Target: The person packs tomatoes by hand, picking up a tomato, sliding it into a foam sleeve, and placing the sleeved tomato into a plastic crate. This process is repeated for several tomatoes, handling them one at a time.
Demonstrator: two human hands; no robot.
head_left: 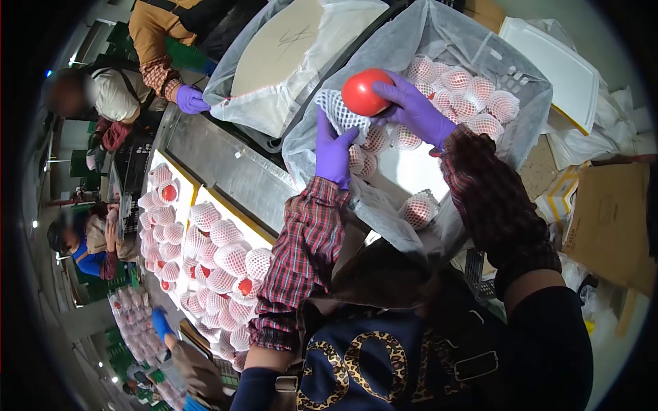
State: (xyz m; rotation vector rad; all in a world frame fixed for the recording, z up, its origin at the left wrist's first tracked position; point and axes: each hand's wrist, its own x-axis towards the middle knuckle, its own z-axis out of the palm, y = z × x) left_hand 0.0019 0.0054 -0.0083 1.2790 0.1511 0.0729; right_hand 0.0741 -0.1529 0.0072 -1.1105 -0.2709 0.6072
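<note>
My right hand (417, 109), in a purple glove, grips a smooth red tomato (364, 92) from its right side. A white foam net sleeve (336, 113) is pinched in my left hand (334, 152), gloved in purple as well, and its mesh lies right against the tomato's lower left. Both hands are over a crate lined with a translucent plastic sheet (510, 58). Inside, several red fruits in foam nets (458, 79) fill the far part, and one netted fruit (419, 209) lies alone at the near end on the white bottom.
To the left, white trays hold many netted red fruits (226, 264) beside a metal conveyor (240, 168). A second lined crate with a cardboard sheet (274, 48) stands beyond. Co-workers are at the left, one with a gloved hand (192, 99) there. A cardboard box (610, 219) stands right.
</note>
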